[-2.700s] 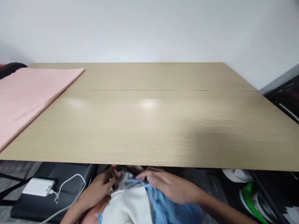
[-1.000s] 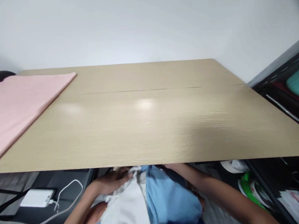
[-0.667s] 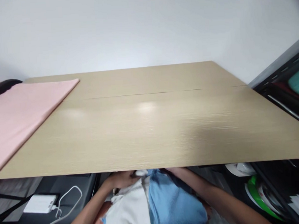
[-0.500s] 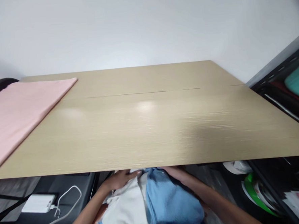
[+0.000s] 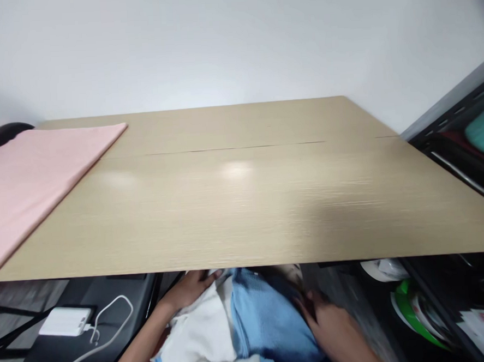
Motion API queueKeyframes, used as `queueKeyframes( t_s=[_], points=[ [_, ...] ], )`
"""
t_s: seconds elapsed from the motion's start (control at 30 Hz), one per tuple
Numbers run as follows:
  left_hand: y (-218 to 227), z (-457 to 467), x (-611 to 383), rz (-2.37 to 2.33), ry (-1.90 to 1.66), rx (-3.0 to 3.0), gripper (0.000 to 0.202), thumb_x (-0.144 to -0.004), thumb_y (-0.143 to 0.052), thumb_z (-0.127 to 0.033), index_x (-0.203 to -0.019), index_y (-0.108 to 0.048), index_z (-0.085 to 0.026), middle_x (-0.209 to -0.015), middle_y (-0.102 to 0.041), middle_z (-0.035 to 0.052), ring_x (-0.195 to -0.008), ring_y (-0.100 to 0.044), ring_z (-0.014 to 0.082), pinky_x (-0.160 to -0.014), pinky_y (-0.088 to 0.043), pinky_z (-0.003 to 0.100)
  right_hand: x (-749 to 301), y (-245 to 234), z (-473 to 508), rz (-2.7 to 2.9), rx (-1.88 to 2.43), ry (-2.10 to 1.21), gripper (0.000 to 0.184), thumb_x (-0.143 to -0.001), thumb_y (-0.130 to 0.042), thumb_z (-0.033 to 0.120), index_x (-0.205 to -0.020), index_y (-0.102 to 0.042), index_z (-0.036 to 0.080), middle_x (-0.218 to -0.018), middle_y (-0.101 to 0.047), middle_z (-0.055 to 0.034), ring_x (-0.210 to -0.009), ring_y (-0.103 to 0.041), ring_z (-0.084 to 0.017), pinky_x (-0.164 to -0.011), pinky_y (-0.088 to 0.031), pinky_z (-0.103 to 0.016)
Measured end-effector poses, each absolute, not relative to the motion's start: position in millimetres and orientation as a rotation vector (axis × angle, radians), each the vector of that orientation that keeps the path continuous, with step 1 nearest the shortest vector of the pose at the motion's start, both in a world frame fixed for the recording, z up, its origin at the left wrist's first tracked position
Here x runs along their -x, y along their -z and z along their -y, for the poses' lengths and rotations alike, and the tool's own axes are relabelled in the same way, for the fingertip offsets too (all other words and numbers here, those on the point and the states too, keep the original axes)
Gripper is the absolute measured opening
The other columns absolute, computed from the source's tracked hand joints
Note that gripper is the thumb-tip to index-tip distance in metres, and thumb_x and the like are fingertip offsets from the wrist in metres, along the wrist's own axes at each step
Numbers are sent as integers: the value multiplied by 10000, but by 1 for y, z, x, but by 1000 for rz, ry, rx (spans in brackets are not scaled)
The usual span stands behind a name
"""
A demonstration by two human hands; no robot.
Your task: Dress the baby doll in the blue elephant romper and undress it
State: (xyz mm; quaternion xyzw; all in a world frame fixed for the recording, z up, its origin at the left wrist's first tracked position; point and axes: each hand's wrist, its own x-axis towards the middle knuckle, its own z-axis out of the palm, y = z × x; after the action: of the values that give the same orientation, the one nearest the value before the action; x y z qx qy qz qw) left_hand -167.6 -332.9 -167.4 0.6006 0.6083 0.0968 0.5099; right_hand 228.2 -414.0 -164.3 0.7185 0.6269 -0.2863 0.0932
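White and light-blue cloth (image 5: 201, 320) lies bunched over my lap, below the front edge of the wooden table (image 5: 243, 203). My left hand (image 5: 191, 288) rests on the white part with its thumb stretched away from the fingers; the table edge hides some of the fingertips. Beside the right flank of the blue cloth (image 5: 266, 316) is my right hand (image 5: 330, 326), thumb and forefinger apart, nothing visible between them. Its other fingers are hard to make out.
Folded pink fabric (image 5: 49, 182) covers the table's left end. At lower left, a white power bank (image 5: 66, 322) with a cable (image 5: 110, 304) sits on a black surface. A dark rack (image 5: 430, 300) with a green round object (image 5: 414, 310) stands at right.
My right hand has drawn back from under the table edge, down and to the right along the blue cloth. My left hand stays nearly in place; the view has shifted slightly.
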Motion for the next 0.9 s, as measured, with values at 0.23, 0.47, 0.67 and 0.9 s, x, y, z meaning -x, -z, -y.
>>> queueKeyframes(
  t_s=[0.23, 0.47, 0.67, 0.9],
  points=[
    [170, 334, 168, -1456, -257, -1451, 755, -954, -567, -819, -1392, -772, -239, -1572, -718, 137, -1575, -551, 428, -1381, -329, 563, -213, 162, 429, -1841, -2188, 942, 439, -1102, -367, 388, -1207, -739, 182, -1022, -866, -199, -1050, -851, -412, -891, -593, -451],
    [179, 334, 170, -1456, -295, -1473, 758, -953, -600, -788, -1484, -715, -260, -1658, -646, 119, -1620, -496, 419, -1388, -315, 561, -205, 167, 438, -1918, -2341, 1155, 565, -1026, -377, 531, -1301, -718, 175, -1136, -853, -190, -1128, -831, -391, -923, -590, -439],
    [189, 335, 174, -1386, -303, -1510, 727, -1029, -582, -725, -1575, -645, -249, -1684, -617, 132, -1608, -516, 395, -1372, -352, 549, -198, 168, 428, -1892, -2424, 1119, 589, -1019, -375, 567, -1336, -689, 182, -895, -828, -127, -926, -843, -375, -769, -536, -401],
    [193, 335, 176, -1367, -292, -1531, 712, -1049, -557, -724, -1584, -638, -262, -1719, -576, 137, -1629, -491, 380, -1381, -334, 532, -196, 183, 416, -1932, -2581, 1153, 509, -946, -526, 583, -1225, -753, 223, -791, -769, -68, -790, -812, -319, -703, -528, -359]
  ],
)
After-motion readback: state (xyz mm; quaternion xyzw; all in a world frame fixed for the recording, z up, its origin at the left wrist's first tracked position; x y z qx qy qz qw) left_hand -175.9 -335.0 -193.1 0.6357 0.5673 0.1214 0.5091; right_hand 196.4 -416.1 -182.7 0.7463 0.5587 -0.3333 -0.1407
